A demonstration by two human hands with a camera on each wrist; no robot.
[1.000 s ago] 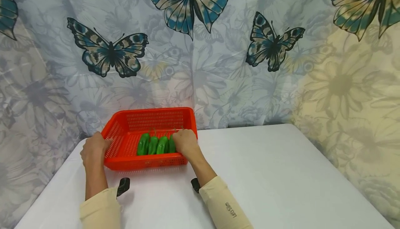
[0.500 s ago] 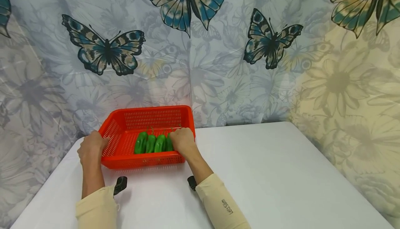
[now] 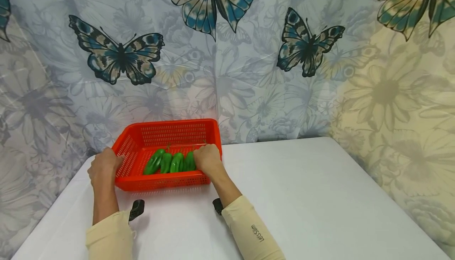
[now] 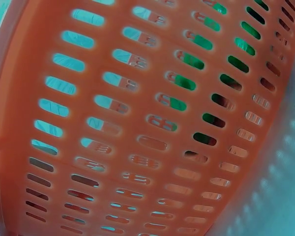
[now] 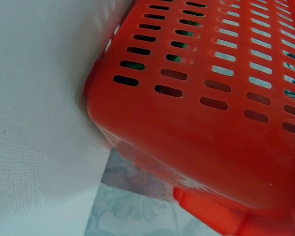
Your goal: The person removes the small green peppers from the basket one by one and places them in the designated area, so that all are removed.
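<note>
- The red plastic basket (image 3: pixel 160 182) was at the far left part of the white desk (image 3: pixel 305 189), near the patterned cloth (image 3: pixel 249 94); whether its base rested fully could not be told.
- The left hand (image 3: pixel 104 168) grasped the basket's left rim, with its thumb over the inside.
- The right hand (image 3: pixel 207 159) was curled over the near right corner, its grip apparently on the rim; its fingertips were hidden.
- Several green peppers (image 3: pixel 176 162) lay side by side within, the leftmost slanting.
- The basket looked light and fairly stiff, though its slotted walls might flex; the two short-end rims seemed the soundest hold.
- The peppers looked firm, smooth and likely to slide under any tilt, so a level hold seemed best.
</note>
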